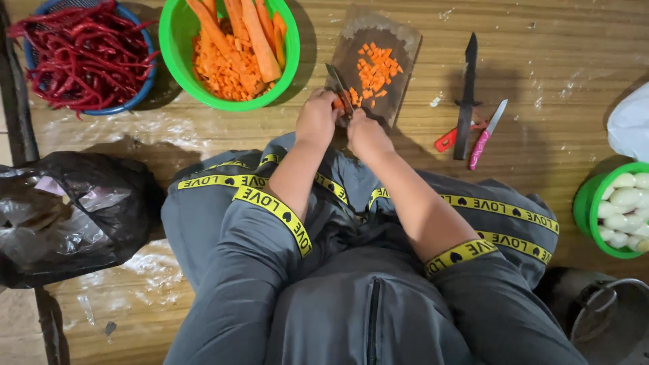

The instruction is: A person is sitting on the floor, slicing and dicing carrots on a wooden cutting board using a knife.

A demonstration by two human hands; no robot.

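Right now the risk is a nicked finger: the left hand (316,116) is clamped on a carrot (338,103) at the near edge of the board (405,47), just beside the knife (340,89) gripped in the right hand (367,132). Both forearms reach forward, wrists close together.

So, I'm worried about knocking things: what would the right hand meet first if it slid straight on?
Probably the diced orange carrot pile on the dark wooden chopping board, just beyond the right hand.
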